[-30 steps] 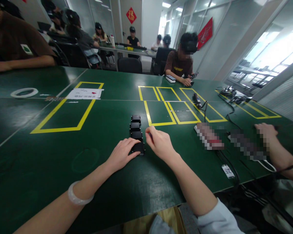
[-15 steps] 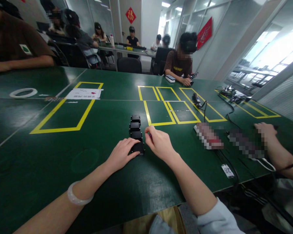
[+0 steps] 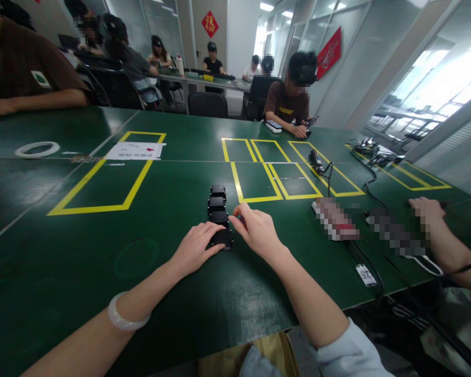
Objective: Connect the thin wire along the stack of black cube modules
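Note:
A short row of several black square blocks [image 3: 217, 203] runs away from me on the green table. Small pegs or screws seem to stick out at their sides. My left hand [image 3: 196, 246] is closed on the nearest black block [image 3: 221, 238], thumb on the near side and fingers over its far edge, holding it against the table. Just right of the row is my right hand [image 3: 257, 228], its fingers curled and thumb and forefinger close together beside the blocks' right side. Whatever is between those fingertips is too small to make out.
Yellow tape outlines [image 3: 255, 200] mark the green table [image 3: 172, 178]. A paper sheet [image 3: 135, 151] and white tape roll [image 3: 37, 150] lie left. Blurred devices [image 3: 335, 220] with cables are at right, near another person's hand [image 3: 427, 209]. Someone sits opposite [image 3: 288, 102].
My right hand has shifted slightly left, its fingertips closer to the right side of the block row. My left hand and the blocks have stayed in place.

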### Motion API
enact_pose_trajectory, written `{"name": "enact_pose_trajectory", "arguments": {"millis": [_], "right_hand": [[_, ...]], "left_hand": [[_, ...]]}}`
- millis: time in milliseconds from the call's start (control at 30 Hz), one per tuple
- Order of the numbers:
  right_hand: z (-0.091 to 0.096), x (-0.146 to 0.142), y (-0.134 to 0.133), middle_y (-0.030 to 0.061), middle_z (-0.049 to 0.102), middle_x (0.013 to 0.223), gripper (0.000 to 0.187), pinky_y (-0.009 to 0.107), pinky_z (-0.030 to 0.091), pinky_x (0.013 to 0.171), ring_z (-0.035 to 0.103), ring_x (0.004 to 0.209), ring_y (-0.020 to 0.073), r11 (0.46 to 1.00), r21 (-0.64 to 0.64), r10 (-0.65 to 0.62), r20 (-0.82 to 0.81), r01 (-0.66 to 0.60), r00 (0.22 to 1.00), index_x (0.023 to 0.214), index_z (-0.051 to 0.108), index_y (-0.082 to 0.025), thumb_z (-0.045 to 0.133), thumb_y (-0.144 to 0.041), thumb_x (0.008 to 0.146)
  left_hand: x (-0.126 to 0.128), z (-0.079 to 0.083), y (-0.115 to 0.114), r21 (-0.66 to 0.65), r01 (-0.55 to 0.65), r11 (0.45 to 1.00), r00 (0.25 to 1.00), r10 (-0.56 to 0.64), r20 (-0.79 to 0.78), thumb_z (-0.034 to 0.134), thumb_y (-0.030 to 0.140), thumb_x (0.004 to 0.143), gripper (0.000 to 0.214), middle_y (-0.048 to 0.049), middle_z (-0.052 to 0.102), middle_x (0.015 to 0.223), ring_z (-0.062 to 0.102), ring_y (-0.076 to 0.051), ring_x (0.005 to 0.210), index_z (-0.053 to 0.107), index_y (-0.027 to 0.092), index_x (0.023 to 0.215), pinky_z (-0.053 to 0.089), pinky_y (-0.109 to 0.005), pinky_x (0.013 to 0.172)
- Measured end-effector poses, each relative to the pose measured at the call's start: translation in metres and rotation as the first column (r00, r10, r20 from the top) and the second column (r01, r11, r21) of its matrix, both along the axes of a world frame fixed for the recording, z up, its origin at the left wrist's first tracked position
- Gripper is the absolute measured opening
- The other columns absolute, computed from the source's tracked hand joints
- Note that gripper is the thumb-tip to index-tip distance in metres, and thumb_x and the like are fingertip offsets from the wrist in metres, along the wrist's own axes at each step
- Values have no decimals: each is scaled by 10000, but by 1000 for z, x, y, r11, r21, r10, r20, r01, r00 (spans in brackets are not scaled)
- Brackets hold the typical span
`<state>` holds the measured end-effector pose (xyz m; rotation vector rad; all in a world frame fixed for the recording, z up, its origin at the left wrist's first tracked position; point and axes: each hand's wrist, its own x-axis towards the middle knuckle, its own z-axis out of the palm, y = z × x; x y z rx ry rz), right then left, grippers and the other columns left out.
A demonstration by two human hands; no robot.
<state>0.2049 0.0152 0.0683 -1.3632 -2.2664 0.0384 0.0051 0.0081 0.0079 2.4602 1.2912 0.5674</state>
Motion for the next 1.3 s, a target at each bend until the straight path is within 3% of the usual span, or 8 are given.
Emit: {"name": "enact_pose_trajectory", "arguments": {"millis": [200, 400, 600, 833, 1067, 1300], "right_hand": [[1, 0, 0, -3, 642, 727, 201, 230, 349, 614, 619, 673, 131, 1000, 2, -5, 19, 5, 1000, 1006, 505, -210, 340, -313, 955], [1, 0, 0, 2, 653, 737, 268, 231, 351, 608, 620, 672, 135, 1000, -12, -6, 3, 6, 1000, 977, 513, -210, 344, -417, 962], [2, -1, -1, 4, 636, 737, 199, 231, 362, 618, 616, 675, 137, 1000, -25, 1, 12, -1, 1000, 1031, 496, -198, 341, -290, 946], [2, 1, 0, -1, 637, 732, 254, 228, 361, 617, 609, 671, 133, 999, -34, 9, -22, -10, 1000, 982, 506, -209, 342, -402, 961], [1, 2, -1, -7, 628, 759, 194, 233, 372, 623, 603, 675, 138, 998, -39, 44, -58, -46, 997, 1070, 463, -204, 382, -274, 908], [1, 2, -1, -5, 644, 754, 263, 228, 357, 620, 610, 676, 132, 998, -51, 31, -55, -34, 998, 972, 509, -215, 351, -425, 957]], "left_hand": [[0, 1, -1, -20, -2, 1000, 1000, 2, 3, 492, 416, 916, 343, -46, 589, 1180, 538, -236, 1037, 508, 245, 1213, 415, -364, 847], [0, 1, -1, -14, 0, 1000, 1000, 0, -1, 495, 412, 917, 335, -46, 591, 1173, 539, -240, 1030, 510, 244, 1206, 412, -368, 851], [0, 1, -1, -1, -5, 1000, 1000, 5, -10, 501, 432, 911, 357, -54, 592, 1169, 537, -242, 1035, 514, 238, 1211, 411, -370, 853], [0, 2, -1, -14, -2, 1000, 1000, 2, -1, 483, 444, 918, 363, -52, 591, 1172, 539, -238, 1035, 507, 243, 1219, 413, -367, 850], [0, 2, -1, -13, -3, 1000, 1000, 3, 3, 491, 434, 913, 344, -50, 593, 1164, 543, -239, 1027, 516, 239, 1196, 419, -361, 840], [0, 0, 0, -8, 4, 1000, 1000, -4, -1, 482, 442, 915, 365, -60, 593, 1166, 543, -246, 1033, 511, 242, 1218, 419, -371, 845]]}}
